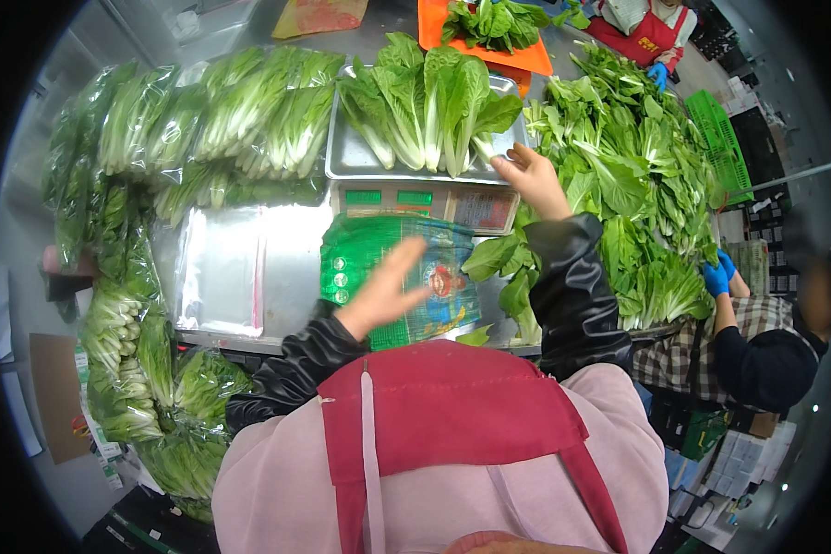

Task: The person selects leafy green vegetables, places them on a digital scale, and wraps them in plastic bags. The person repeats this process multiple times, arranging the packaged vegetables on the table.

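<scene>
Leafy greens (429, 111) lie side by side in a metal tray (415, 172) on a digital scale (440, 203). My right hand (532, 181) is at the tray's lower right corner, fingers apart, with nothing held. My left hand (388, 287), blurred, is spread over a green and blue printed plastic bag (360, 242) in front of the scale; it holds nothing. To the left of that lies a stack of clear plastic bags (221, 270). Bagged greens (249, 118) are piled beyond it. Loose leaves (502, 260) lie just right of the printed bag.
A large heap of loose greens (616, 173) covers the right side. More bagged greens (118, 353) line the left. An orange tray (436, 28) stands behind the scale. Two people with blue gloves are at the heap's far side and right edge. A green crate (720, 142) stands beyond.
</scene>
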Tool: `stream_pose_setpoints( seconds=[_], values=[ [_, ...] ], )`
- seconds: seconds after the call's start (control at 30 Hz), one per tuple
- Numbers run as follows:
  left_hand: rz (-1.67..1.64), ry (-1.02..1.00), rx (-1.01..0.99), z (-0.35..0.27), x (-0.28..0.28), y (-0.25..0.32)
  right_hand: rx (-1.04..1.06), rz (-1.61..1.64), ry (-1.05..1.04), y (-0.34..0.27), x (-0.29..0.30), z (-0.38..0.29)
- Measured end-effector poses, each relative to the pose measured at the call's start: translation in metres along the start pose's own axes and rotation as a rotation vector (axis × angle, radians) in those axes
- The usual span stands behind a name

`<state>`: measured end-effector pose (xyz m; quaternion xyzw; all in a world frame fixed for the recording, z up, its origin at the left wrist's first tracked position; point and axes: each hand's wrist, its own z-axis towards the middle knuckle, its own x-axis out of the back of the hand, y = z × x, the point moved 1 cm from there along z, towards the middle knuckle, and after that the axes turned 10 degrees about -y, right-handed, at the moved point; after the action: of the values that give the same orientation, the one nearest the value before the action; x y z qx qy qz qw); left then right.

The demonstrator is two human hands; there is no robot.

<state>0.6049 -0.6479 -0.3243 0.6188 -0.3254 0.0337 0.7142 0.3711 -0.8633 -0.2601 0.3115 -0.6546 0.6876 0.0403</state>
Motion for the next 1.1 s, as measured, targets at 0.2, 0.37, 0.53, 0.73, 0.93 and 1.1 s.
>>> stream_pose_setpoints(
  seconds=[0.2, 0.37, 0.53, 0.73, 0.93, 1.1],
  values=[
    [-0.732, 0.659, 0.259, 0.086, 0.134, -0.031, -0.208, -0.027, -0.396, -0.055, 0.002, 0.05],
    [-1.297, 0.231, 0.129, 0.152, 0.155, -0.018, 0.053, 0.2, -0.424, -0.041, -0.051, 0.099],
    [-1.393, 0.251, 0.033, 0.146, 0.129, -0.014, 0.011, 0.489, -0.367, -0.085, -0.063, 0.054],
    [-0.919, 0.456, -0.083, 0.059, 0.097, 0.031, 0.056, 0.614, -0.374, -0.087, -0.09, -0.031],
    [-1.269, 0.5, 0.03, -0.017, 0.065, 0.036, 0.094, 0.651, -0.474, -0.087, -0.136, -0.085],
    [-1.42, 0.681, 0.172, -0.053, -0.006, 0.009, 0.178, 0.111, -0.574, -0.041, -0.15, -0.098]
  ],
)
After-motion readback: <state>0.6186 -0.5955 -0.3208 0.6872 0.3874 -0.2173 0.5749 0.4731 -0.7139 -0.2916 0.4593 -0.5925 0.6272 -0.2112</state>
